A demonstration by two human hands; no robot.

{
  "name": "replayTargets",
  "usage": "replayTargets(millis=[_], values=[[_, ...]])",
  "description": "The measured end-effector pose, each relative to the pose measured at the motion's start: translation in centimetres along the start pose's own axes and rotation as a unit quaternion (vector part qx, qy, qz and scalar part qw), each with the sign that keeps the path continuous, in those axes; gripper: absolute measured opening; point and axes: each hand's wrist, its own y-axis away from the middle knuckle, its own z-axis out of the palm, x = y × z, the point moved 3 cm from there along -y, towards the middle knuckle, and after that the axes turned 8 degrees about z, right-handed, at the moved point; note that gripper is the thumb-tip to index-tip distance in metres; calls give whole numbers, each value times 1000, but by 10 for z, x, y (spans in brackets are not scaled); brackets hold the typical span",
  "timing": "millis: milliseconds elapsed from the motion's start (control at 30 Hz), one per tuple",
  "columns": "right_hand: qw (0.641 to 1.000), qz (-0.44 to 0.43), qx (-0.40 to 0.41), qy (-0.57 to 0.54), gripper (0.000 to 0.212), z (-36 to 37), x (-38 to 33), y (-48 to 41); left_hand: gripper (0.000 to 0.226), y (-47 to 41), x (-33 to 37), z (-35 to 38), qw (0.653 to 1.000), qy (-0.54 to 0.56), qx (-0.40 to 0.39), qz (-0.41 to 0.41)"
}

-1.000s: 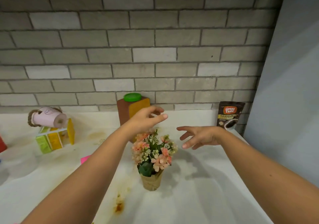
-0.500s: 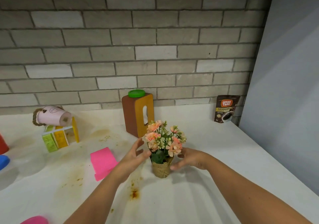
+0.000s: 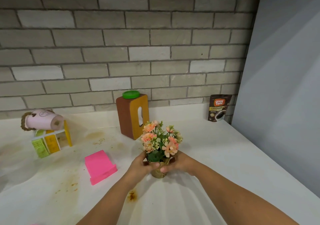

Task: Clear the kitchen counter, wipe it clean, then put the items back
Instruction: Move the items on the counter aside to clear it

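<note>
Head view: the left hand (image 3: 142, 164) and right hand (image 3: 178, 163), spread beside it half a second ago, now both grasp the small burlap-wrapped pot of peach artificial flowers (image 3: 158, 172) mid-way across the stained white kitchen counter (image 3: 216, 155). The pot appears ready to lift away, so clearing is probably just starting.

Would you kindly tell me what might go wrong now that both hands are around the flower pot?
1. The left hand and right hand grip the flower pot low down, under a tall bunch of flowers; it may tip when lifted.
2. A brown stain lies right beside the left forearm, which could smear it.
3. The pink cup lies on its side atop a small rack; a knock could send it rolling.
</note>
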Motion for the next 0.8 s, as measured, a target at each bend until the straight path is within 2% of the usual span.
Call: replayTargets(millis=[167, 267, 400, 533, 700, 800], values=[[999, -7, 30, 25, 70, -22, -1, 4, 47, -18, 7, 16, 1000, -13, 2, 28], [999, -8, 44, 2, 69, -47, 3, 11, 46, -34, 17, 32, 999, -11, -9, 51], [998, -12, 55, -30, 51, -87, 11, 23, 38, -58, 31, 65, 997, -5, -23, 68], [996, -11, 66, -58, 44, -129, 23, 28, 40, -88, 42, 99, 996, -5, -41, 75], [987, -13, 107, -118, 53, -184, 45, 27, 42, -131, 51, 141, 995, -10, -57, 84], [983, -21, 124, -130, 50, -218, 55, 25, 41, -156, 57, 170, 994, -17, -55, 96]])
